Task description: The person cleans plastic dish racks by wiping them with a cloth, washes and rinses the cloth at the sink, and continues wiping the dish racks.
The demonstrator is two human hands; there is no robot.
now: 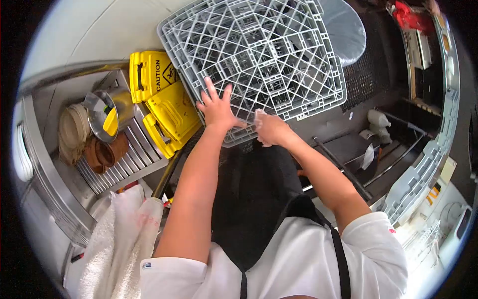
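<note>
A grey plastic lattice crate (279,65) fills the upper middle of the view, with further lattice layers visible beneath its top. My left hand (218,110) lies at the crate's near left edge, fingers spread and holding nothing. Just to its right, my right hand (273,129) is closed around a crumpled whitish wipe or thin plastic (259,117) at the crate's near edge. The palm side of the right hand is hidden.
Yellow caution signs (174,112) lean left of the crate. Further left, a slatted metal rack (130,167) holds a metal pot (122,107) and brown items. White sacks (124,234) stand at lower left. A metal-framed cart (348,174) is at right.
</note>
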